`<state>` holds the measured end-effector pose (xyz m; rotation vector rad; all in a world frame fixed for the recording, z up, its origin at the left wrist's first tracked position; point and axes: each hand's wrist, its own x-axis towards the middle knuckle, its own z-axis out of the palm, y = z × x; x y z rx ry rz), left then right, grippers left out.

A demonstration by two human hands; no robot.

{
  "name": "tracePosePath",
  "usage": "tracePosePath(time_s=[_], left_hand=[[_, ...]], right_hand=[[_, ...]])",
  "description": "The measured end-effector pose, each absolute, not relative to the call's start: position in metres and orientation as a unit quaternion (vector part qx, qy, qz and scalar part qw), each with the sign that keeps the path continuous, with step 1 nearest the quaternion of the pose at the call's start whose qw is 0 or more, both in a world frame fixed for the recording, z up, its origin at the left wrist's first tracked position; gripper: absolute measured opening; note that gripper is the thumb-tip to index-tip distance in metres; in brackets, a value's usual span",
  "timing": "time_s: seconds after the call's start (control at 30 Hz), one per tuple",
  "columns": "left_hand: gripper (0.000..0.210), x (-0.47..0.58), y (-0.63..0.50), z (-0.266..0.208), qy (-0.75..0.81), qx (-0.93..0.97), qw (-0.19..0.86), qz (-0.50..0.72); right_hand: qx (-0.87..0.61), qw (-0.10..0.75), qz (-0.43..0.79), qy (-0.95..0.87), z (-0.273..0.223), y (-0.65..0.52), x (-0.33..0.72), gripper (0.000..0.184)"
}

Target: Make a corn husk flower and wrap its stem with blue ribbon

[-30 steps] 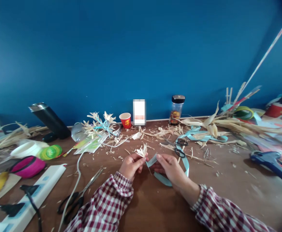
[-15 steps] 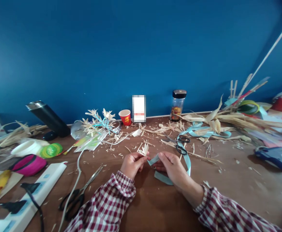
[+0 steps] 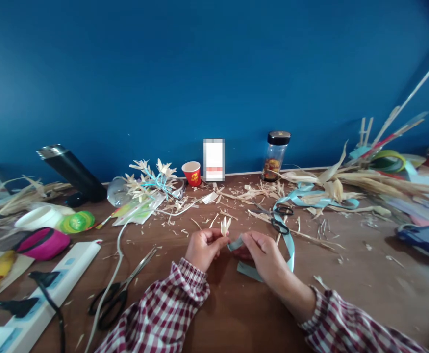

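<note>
Between the thumb and fingers of my left hand is a small pale flower with pointed, husk-like petals standing upward. My right hand pinches the end of a light blue ribbon close beside the flower's base. Whether the ribbon touches the stem is hard to make out behind the fingers. A tail of the ribbon hangs under my right palm, and a longer stretch runs behind that hand toward small black-handled scissors.
Finished-looking pale flowers with blue stems lie back left, near a red paper cup. Large scissors, a white cable and a power strip are at left. A jar, husk strips and a blue glue gun are at right.
The flower in my left hand has turned more upright and now shows narrower. The ribbon's pinched end sits slightly closer to it. The whole view has shifted a little.
</note>
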<state>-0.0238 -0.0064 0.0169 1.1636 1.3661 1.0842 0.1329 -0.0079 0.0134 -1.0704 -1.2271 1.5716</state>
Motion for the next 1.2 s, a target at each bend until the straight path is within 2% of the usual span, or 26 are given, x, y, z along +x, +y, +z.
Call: tracePosePath(time_s=[0.63,0.73,0.97,1.2], left_hand=[[0.028,-0.016,-0.004,0.016,0.604,0.405,0.494,0.476],[0.029,-0.016,-0.002,0.014,0.601,0.404,0.497,0.479],[0.026,-0.016,-0.003,0.016,0.604,0.410,0.497,0.469],[0.022,-0.015,-0.004,0.019,0.594,0.424,0.504,0.463]], right_hand=[[-0.444,0.411,0.595,-0.529,0.013,-0.009,0.133,0.030],[-0.462,0.408,0.550,-0.564,0.011,-0.010,0.134,0.032],[-0.507,0.407,0.337,-0.681,0.023,-0.009,0.135,0.029],[-0.477,0.406,0.363,-0.691,0.024,-0.011,0.136,0.028]])
